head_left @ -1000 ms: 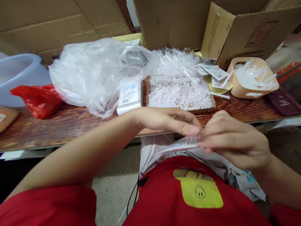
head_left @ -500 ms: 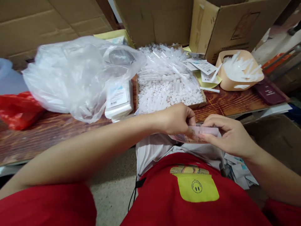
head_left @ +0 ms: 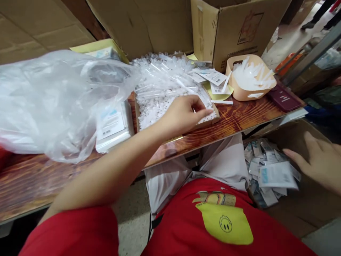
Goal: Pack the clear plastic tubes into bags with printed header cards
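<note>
My left hand (head_left: pixel 186 112) hovers at the near right part of a shallow cardboard tray (head_left: pixel 215 119) heaped with small white plastic pieces (head_left: pixel 157 103). Its fingers are curled toward the thumb; whatever they pinch, if anything, is hidden. Over an open carton (head_left: pixel 298 209) at the right, my right hand (head_left: pixel 318 160) is blurred, its thumb and fingers spread and nothing in them. Just below it a flat clear packet with a white and blue card (head_left: pixel 278 175) is apart from the fingers, above several similar packets (head_left: pixel 257 154).
A stack of printed packets (head_left: pixel 113 124) stands left of the tray, beside a large clear plastic bag (head_left: pixel 53 103). A peach-coloured tub (head_left: pixel 252 93) holds white strips. Near it lie loose cards (head_left: pixel 213 76) and a dark red flat case (head_left: pixel 285 96). Behind stands a tall carton (head_left: pixel 239 32).
My right hand has moved right and let go of the packet over the carton. My left hand has left the packet and moved up to the tray. The view has turned right.
</note>
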The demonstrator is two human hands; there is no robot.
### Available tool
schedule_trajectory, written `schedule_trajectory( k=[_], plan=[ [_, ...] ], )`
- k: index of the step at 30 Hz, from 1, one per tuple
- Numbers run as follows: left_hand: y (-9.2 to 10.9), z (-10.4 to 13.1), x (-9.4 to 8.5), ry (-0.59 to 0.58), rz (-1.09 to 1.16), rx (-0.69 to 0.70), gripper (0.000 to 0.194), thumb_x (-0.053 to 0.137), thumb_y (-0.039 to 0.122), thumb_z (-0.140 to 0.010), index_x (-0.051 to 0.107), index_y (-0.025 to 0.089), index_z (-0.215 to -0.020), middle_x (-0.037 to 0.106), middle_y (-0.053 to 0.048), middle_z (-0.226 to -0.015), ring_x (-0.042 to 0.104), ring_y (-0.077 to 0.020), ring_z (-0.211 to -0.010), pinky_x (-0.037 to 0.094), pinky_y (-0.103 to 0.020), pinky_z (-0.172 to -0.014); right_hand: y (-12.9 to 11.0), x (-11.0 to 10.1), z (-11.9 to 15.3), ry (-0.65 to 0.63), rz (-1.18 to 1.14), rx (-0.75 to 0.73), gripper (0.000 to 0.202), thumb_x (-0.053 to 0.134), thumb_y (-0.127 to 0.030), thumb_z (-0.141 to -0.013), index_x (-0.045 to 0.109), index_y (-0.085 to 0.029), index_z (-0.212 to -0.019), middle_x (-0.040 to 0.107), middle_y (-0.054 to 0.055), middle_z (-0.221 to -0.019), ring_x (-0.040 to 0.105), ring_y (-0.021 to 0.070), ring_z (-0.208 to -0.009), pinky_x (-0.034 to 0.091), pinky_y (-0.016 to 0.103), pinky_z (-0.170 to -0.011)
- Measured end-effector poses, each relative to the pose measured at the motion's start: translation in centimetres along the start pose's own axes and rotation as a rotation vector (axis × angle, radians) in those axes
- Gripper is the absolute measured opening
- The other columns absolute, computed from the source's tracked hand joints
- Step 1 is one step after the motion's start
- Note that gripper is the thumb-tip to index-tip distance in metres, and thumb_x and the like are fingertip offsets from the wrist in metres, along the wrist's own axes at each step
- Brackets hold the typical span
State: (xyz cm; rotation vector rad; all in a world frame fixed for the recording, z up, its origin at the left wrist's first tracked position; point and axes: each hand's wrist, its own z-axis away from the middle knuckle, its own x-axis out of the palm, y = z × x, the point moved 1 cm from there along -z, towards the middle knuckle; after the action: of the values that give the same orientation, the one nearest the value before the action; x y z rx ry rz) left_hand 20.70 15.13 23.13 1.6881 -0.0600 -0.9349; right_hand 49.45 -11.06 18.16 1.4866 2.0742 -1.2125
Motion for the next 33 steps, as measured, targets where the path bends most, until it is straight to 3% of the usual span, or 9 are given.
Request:
schedule_trajectory(
  k=[3, 5, 8, 11, 17, 21, 27, 30, 33],
  plan=[
    [-0.8, -3.3, 0.5, 0.058, 0.022, -0.139, 0.028, 0.080, 0.029, -0.080, 0.062, 0.019, -0.061, 0.052, 0.002, -0.055, 0.042, -0.0132, -0.055, 0.033, -0.030, -0.060, -1.0, 5.3, -4.0, -0.162, 0.526, -0.157, 0.045, 0.069, -0.044, -0.091, 0.068, -0.019, -0.128, 0.074, 0.015, -0.091, 0.063, 0.0310, -0.079, 0.033, 0.043, -0.070],
    [-0.9, -5.3, 1.3, 0.070, 0.016, -0.153, 0.031, 0.077, 0.027, -0.083, 0.060, 0.019, -0.058, 0.049, 0.002, -0.053, 0.041, -0.0129, -0.054, 0.032, -0.030, -0.060, -2.5, 10.0, -7.7, -0.189, 0.596, -0.330, 0.035, 0.058, -0.036, -0.095, 0.071, -0.012, -0.117, 0.074, 0.018, -0.103, 0.063, 0.0311, -0.089, 0.033, 0.042, -0.073],
    [-1.2, -7.5, 2.3, 0.130, -0.047, -0.146, 0.033, 0.074, 0.023, -0.083, 0.058, 0.018, -0.055, 0.048, 0.001, -0.052, 0.043, -0.0129, -0.056, 0.032, -0.030, -0.061, -3.7, 16.1, -12.7, -0.254, 0.623, -0.415, 0.024, 0.056, -0.024, -0.088, 0.070, -0.011, -0.103, 0.070, 0.019, -0.105, 0.059, 0.0318, -0.093, 0.033, 0.040, -0.075],
    [-1.6, -8.3, 2.5, 0.122, -0.115, -0.191, 0.030, 0.073, 0.026, -0.083, 0.061, 0.017, -0.057, 0.051, 0.000, -0.054, 0.045, -0.0138, -0.057, 0.033, -0.029, -0.061, -3.2, 19.5, -15.2, -0.276, 0.561, -0.405, 0.016, 0.052, -0.014, -0.088, 0.068, -0.012, -0.092, 0.067, 0.017, -0.092, 0.055, 0.0287, -0.084, 0.032, 0.039, -0.072],
    [-2.0, -6.2, 3.0, -0.011, 0.075, -0.292, 0.042, 0.069, 0.050, -0.088, 0.071, 0.015, -0.066, 0.057, -0.002, -0.057, 0.042, -0.0118, -0.051, 0.032, -0.029, -0.056, -2.7, 18.1, -12.3, 0.012, 0.436, -0.605, 0.024, 0.049, -0.014, -0.097, 0.066, -0.018, -0.081, 0.063, 0.011, -0.075, 0.051, 0.0244, -0.073, 0.036, 0.038, -0.067],
    [-2.3, -4.3, 4.0, -0.092, 0.160, -0.333, 0.030, 0.077, 0.024, -0.079, 0.064, 0.014, -0.054, 0.057, 0.000, -0.053, 0.042, -0.0092, -0.050, 0.031, -0.027, -0.055, -4.2, 16.6, -9.4, -0.040, 0.286, -0.675, 0.015, 0.056, -0.015, -0.095, 0.069, -0.019, -0.088, 0.068, 0.007, -0.079, 0.052, 0.0217, -0.071, 0.036, 0.036, -0.066],
    [-2.3, -2.6, 4.4, -0.091, 0.301, -0.385, 0.028, 0.081, 0.018, -0.073, 0.063, 0.014, -0.052, 0.051, 0.004, -0.048, 0.038, -0.0066, -0.048, 0.028, -0.024, -0.051, -5.5, 16.5, -9.9, -0.235, -0.283, -0.228, 0.011, 0.074, -0.031, -0.088, 0.069, -0.021, -0.086, 0.070, 0.005, -0.084, 0.062, 0.0206, -0.082, 0.048, 0.035, -0.075],
    [-2.1, -2.4, 4.4, -0.090, 0.361, -0.450, 0.031, 0.080, 0.016, -0.070, 0.059, 0.014, -0.048, 0.046, 0.005, -0.043, 0.033, -0.0056, -0.044, 0.023, -0.024, -0.047, -5.8, 16.6, -10.8, -0.281, -0.323, -0.102, 0.014, 0.079, -0.026, -0.082, 0.067, -0.020, -0.077, 0.066, 0.002, -0.077, 0.059, 0.0175, -0.071, 0.046, 0.031, -0.066],
    [-2.2, -2.6, 4.7, -0.069, 0.429, -0.468, 0.028, 0.078, 0.012, -0.068, 0.059, 0.014, -0.047, 0.051, 0.004, -0.045, 0.036, -0.0053, -0.044, 0.025, -0.023, -0.047, -6.1, 16.3, -11.2, -0.302, -0.289, -0.101, 0.014, 0.078, -0.023, -0.081, 0.066, -0.021, -0.075, 0.064, 0.001, -0.074, 0.056, 0.0167, -0.069, 0.045, 0.031, -0.067]
  ],
)
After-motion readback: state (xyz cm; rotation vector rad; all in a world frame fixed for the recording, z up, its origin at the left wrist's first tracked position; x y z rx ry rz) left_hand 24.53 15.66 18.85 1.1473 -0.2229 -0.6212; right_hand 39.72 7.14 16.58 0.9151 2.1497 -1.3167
